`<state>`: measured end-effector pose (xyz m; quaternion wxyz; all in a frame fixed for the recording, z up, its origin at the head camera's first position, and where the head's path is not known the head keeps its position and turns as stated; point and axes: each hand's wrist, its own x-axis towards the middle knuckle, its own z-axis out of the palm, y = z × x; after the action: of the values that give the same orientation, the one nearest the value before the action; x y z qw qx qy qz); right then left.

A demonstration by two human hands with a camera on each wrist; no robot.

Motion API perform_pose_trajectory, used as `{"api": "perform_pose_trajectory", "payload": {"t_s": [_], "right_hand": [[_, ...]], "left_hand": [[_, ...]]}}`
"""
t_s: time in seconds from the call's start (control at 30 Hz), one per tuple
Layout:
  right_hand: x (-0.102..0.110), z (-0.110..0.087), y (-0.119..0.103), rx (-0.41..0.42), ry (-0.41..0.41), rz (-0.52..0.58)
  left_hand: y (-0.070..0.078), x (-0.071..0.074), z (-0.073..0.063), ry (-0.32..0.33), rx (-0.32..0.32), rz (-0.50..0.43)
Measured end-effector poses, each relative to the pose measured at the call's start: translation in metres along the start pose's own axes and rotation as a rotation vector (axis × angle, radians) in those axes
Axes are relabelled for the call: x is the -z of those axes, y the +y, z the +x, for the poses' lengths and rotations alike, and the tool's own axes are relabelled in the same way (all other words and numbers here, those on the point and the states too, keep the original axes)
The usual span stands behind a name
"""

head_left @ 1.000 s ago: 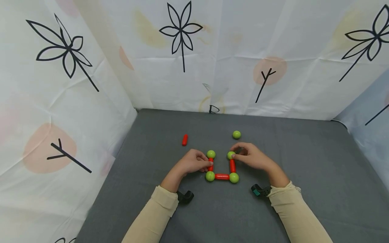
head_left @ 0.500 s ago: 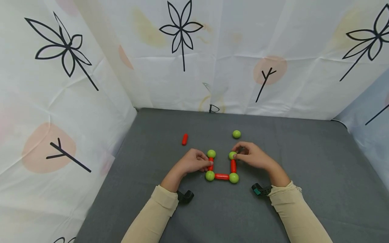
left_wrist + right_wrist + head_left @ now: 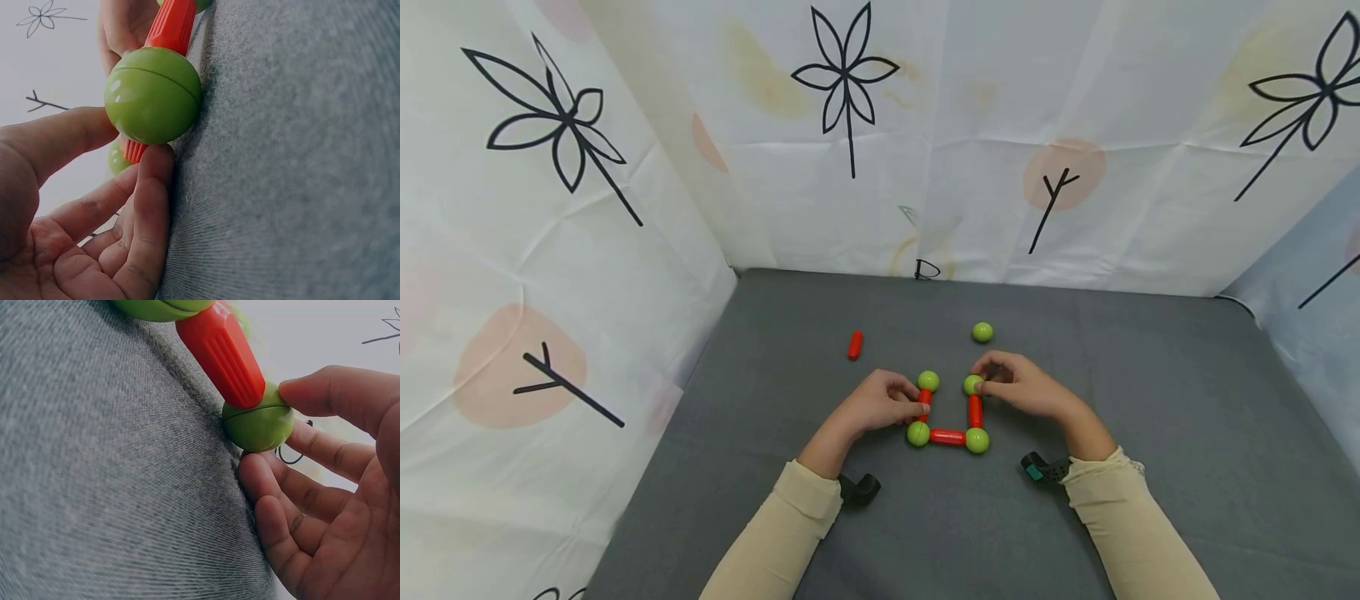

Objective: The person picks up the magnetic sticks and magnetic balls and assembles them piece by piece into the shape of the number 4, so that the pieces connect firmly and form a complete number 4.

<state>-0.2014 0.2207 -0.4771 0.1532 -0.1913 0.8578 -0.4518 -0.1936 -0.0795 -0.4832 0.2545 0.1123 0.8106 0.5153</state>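
Note:
On the grey cloth lies a U-shaped chain of red rods and green balls, its two ends pointing away from the person. My left hand [image 3: 880, 402] pinches the left red rod [image 3: 924, 402] between thumb and fingers, between the far left green ball [image 3: 928, 381] and the near left green ball [image 3: 153, 95]. My right hand [image 3: 1017, 383] pinches the far right green ball [image 3: 258, 422], which caps the right red rod [image 3: 222, 353]. A third red rod [image 3: 947, 437] joins the near left ball to the near right green ball [image 3: 977, 440]. A gap separates the two far balls.
A loose red rod [image 3: 855, 345] lies beyond my left hand, and a loose green ball [image 3: 982, 332] beyond my right. White patterned sheets [image 3: 962, 192] hang behind and to the sides of the grey-covered table [image 3: 1150, 400].
The left rod and its far ball have swung slightly to the right with my left hand. Earlier, the right rod's far ball shifted a little right. The loose pieces stay put.

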Motion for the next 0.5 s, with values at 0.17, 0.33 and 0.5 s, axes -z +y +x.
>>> {"api": "perform_pose_trajectory", "payload": {"t_s": [0.17, 0.33, 0.5], "right_hand": [[0.0001, 0.0016, 0.0027, -0.01, 0.001, -0.005], [0.0008, 0.0017, 0.0031, -0.015, -0.003, -0.008], [0.001, 0.0021, 0.0049, -0.004, -0.009, 0.002]], "left_hand": [[0.0, -0.0032, 0.0004, 0.008, -0.03, 0.058], [0.0, -0.0057, 0.0009, 0.011, -0.051, 0.106], [0.0002, -0.0046, 0.0017, 0.002, -0.047, 0.089]]}}
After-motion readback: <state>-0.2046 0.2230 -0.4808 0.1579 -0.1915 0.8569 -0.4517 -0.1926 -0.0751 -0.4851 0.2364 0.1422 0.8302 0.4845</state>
